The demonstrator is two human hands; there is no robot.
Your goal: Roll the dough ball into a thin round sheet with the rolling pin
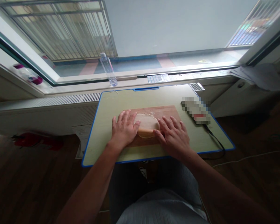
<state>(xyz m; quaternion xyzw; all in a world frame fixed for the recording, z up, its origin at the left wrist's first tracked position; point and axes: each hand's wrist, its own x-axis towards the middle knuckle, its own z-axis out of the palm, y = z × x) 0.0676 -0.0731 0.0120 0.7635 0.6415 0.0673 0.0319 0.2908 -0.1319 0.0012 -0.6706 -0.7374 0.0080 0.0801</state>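
Note:
A thin, pale sheet of dough (146,120) with an uneven edge lies on a wooden board (166,111). Across its near part runs a wooden rolling pin (146,133). Over the pin's left end rests my left hand (124,128), palm down, fingers stretched forward and apart, thumb beside the dough. My right hand (174,133) covers the other end with its fingers spread flat and its thumb against the pin. Both pin ends are hidden beneath my palms.
The board lies on a small green table (121,101) with a blue edge. At its right sits a blurred-out device (196,112) with a black cable (216,137). A clear bottle (109,71) stands on the windowsill; papers (259,77) lie at right.

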